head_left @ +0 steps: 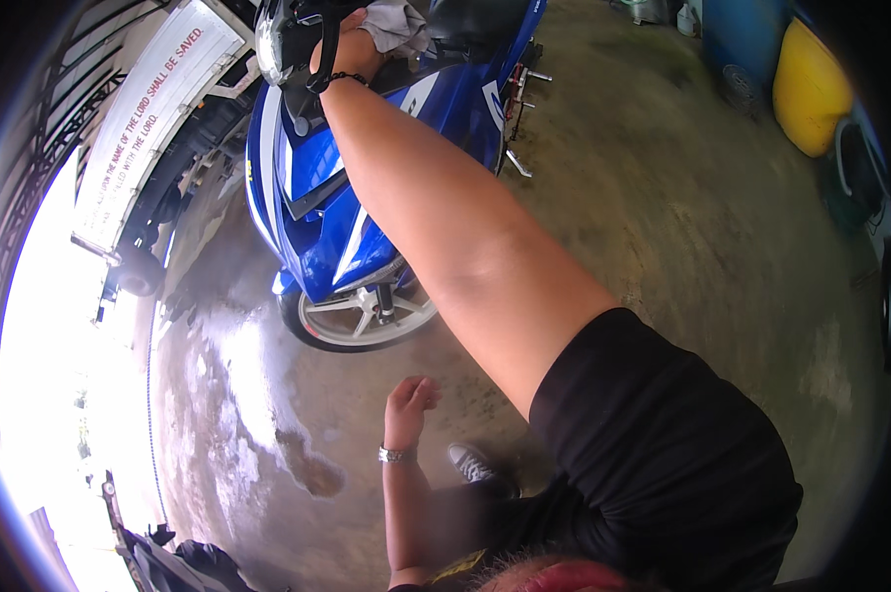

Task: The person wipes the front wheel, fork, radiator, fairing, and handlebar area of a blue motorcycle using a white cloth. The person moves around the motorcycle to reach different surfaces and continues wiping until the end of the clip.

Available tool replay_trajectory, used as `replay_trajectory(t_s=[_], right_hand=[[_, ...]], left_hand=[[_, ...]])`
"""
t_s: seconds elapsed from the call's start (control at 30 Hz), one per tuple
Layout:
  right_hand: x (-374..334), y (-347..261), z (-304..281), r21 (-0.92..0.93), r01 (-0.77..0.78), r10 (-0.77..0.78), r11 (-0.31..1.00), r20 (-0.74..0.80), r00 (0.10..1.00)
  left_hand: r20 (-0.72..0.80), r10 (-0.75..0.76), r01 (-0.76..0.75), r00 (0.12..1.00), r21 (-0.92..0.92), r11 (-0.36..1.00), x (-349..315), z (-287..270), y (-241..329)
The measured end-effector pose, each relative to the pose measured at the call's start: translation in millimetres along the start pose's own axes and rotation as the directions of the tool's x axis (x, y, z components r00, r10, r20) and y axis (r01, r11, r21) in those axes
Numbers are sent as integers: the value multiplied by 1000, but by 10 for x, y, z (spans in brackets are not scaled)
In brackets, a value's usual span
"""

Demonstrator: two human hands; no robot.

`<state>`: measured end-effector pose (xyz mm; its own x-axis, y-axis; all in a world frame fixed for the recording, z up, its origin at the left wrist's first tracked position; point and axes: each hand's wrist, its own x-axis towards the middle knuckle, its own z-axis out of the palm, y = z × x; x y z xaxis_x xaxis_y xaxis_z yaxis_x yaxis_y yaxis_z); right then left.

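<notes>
A blue and white motorcycle [317, 247] stands in front of me, its front wheel [367, 321] toward me. Across the picture my right arm reaches to the handlebar area, where my right hand [355, 51] is closed on a grey cloth [394, 25] at the front of the seat. The black lever and mirror parts [312, 44] partly cover that hand, and some fingers are hidden. My left hand [411, 409] hangs low over the floor, short of the front wheel, its fingers curled in with nothing visible in them.
A white truck body [159, 118] stands at the left. Blue [746, 44] and yellow [811, 89] drums line the right wall beside a dark bucket [855, 178]. Another dark vehicle [184, 567] is at the lower left. The concrete floor [682, 237] has wet patches at left.
</notes>
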<state>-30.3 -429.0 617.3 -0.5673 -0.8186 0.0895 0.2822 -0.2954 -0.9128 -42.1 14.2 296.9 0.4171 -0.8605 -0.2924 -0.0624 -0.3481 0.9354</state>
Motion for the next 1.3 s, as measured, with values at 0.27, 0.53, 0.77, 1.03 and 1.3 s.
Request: replay_trajectory(t_s=[0.27,0.53,0.77,1.03,1.3], right_hand=[[605,137,-504,-313,-10,54,950,132,990],[620,-62,-334,56,-313,295,948,216,931],[-481,-235,-43,267,-135,99,954,146,984],[-638,-226,715,221,79,-32,972,-206,978],[-1087,-364,887,-427,123,-265,896,-292,919]], left_hand=[[87,41,-51,995,114,992,280,50,-25],[32,188,-175,982,547,819,89,-18,27],[120,199,-229,973,634,739,25,67,47],[330,51,-305,943,791,531,70,202,-151],[380,220,-420,898,595,685,176,196,-360]])
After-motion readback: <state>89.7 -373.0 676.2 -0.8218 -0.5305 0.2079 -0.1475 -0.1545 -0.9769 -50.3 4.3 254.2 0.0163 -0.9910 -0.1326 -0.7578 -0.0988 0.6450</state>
